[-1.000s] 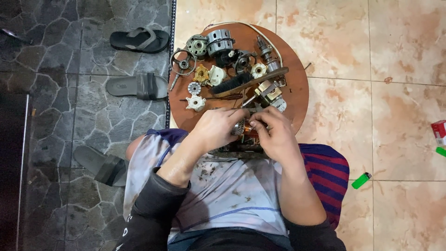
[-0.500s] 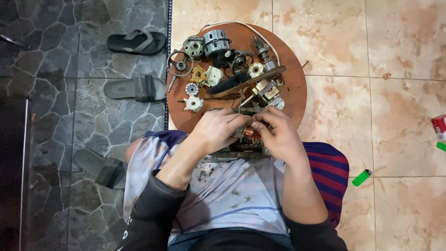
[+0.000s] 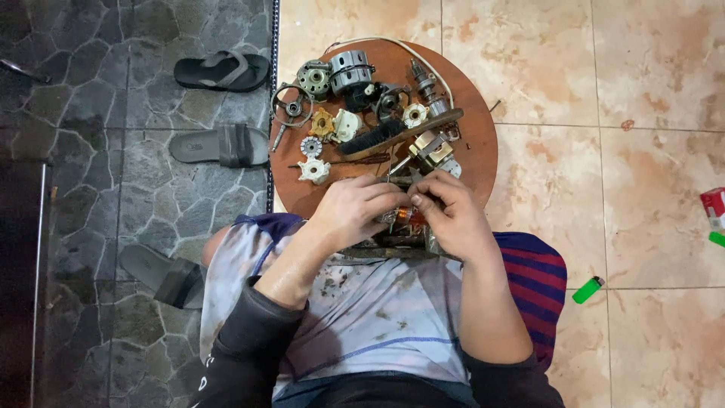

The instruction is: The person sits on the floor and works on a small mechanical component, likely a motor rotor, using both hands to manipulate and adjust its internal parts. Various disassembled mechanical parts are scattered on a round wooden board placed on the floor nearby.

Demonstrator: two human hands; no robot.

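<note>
hands on a copper coil

left hand (image 3: 355, 215) and right hand (image 3: 451, 219) pressed close, fingers pinching a copper coil (image 3: 400, 219) at the near edge of a round wooden tray (image 3: 483, 151). beyond: metal gears (image 3: 332, 75), a brush (image 3: 374, 138). green lighter (image 3: 588, 289) on tiles.

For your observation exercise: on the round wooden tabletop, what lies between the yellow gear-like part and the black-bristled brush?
In the head view, a cream plastic part lies between the yellow gear-like part and the black-bristled brush on the round wooden tabletop.
</note>
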